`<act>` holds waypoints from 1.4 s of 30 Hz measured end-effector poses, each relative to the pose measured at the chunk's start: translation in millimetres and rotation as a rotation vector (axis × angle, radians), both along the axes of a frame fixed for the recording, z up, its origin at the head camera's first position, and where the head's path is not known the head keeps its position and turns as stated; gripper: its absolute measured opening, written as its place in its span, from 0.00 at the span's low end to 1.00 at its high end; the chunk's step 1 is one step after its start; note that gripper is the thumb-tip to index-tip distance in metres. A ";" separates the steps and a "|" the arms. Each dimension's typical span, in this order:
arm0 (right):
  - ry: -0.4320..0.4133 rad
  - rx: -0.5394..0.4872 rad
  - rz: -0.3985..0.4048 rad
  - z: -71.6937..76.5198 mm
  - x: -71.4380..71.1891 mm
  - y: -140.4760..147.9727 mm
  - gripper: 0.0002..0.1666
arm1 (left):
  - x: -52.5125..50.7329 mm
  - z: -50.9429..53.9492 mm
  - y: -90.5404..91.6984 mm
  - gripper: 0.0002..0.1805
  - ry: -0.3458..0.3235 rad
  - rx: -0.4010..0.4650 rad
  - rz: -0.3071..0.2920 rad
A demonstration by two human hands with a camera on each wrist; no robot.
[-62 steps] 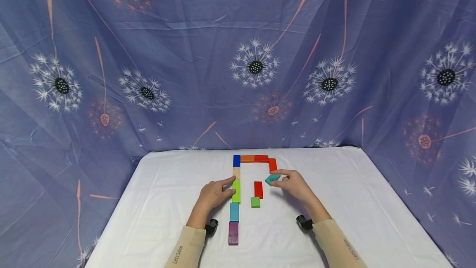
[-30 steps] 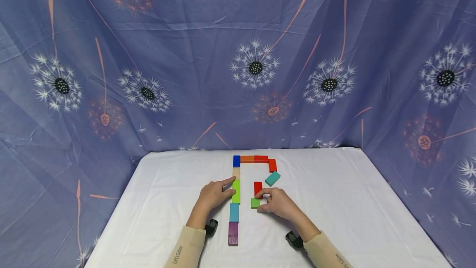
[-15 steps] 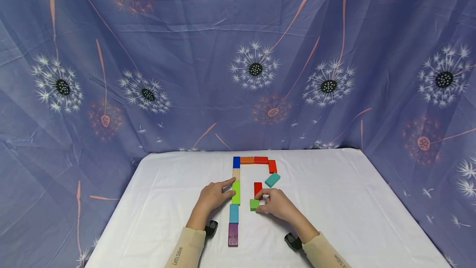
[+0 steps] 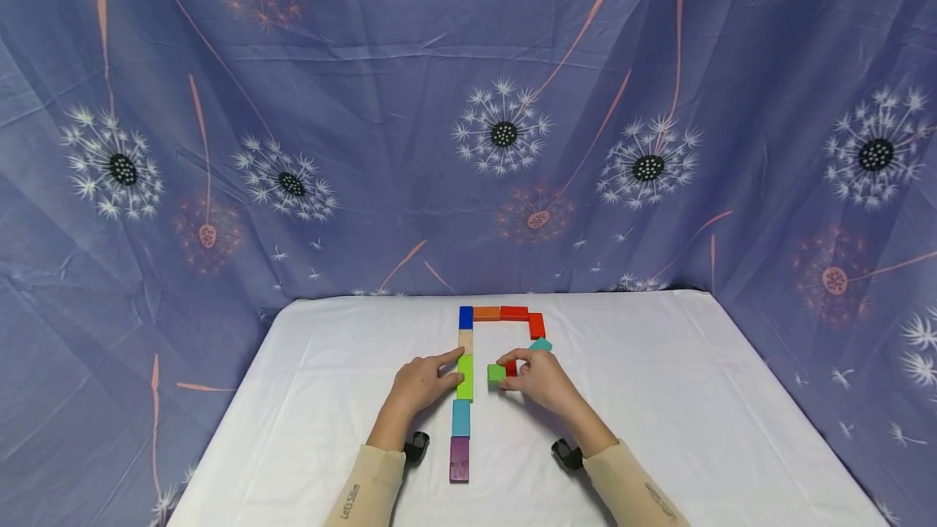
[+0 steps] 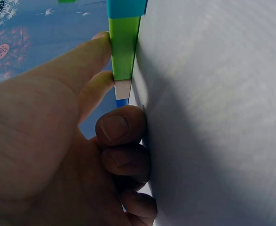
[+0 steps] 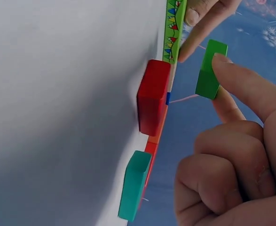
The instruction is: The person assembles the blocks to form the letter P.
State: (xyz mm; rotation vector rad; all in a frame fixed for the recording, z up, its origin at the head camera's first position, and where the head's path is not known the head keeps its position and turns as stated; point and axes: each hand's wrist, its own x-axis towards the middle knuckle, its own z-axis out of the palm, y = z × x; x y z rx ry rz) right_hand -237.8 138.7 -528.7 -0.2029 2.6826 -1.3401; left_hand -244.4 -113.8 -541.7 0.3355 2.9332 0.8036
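Note:
Between thumb and index finger, my right hand (image 4: 545,381) pinches a small green block (image 4: 495,374). In the right wrist view that green block (image 6: 212,70) is off the tablecloth, and the other fingers are curled. Just below it a red block (image 6: 152,96) lies on the cloth; my hand partly covers it in the head view. My left hand (image 4: 420,385) touches the left side of the block column: the thumb is at the lime-green block (image 4: 465,387), the index fingertip at the beige block (image 4: 464,340). Its other fingers are curled and rest by the cloth.
The column continues with a blue block (image 4: 465,317) at the far end, then a light-blue block (image 4: 460,418) and a purple block (image 4: 459,460) nearer. From the blue one, an orange block (image 4: 486,313) and two red blocks run right. A teal block (image 4: 541,344) lies slanted nearby.
My right hand left the slanted teal block, took hold of the small green block and lifted it, moving it away from me over the red block. My left hand has stayed in place.

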 end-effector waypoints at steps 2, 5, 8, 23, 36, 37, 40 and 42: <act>0.004 0.002 -0.011 1.1 -4.5 -2.9 0.16 | -0.5 0.0 -0.1 0.30 -0.004 -0.001 0.001; 0.003 0.010 -0.028 3.2 -11.3 -7.5 0.16 | -1.0 0.0 -0.2 0.30 -0.011 0.003 0.002; -0.005 0.012 -0.040 2.9 -18.7 -11.6 0.15 | -1.3 -0.3 -0.3 0.30 -0.010 0.006 -0.002; -0.011 0.077 -0.017 -11.1 -44.3 -24.0 0.15 | -1.4 -0.1 -0.5 0.30 -0.009 0.008 -0.012; 0.023 0.166 -0.032 -15.3 -52.2 -31.9 0.15 | -1.4 0.8 -0.6 0.31 -0.019 0.005 -0.008; 0.028 0.169 -0.029 -15.2 -52.2 -32.4 0.15 | -1.5 0.7 -0.6 0.31 -0.018 0.004 -0.009; 0.033 0.173 -0.025 -14.9 -51.8 -33.4 0.15 | -1.6 0.2 -0.6 0.31 -0.015 0.000 -0.009; 0.030 0.176 -0.029 -14.4 -51.6 -34.0 0.15 | -1.7 -0.2 -0.7 0.31 -0.016 -0.002 -0.009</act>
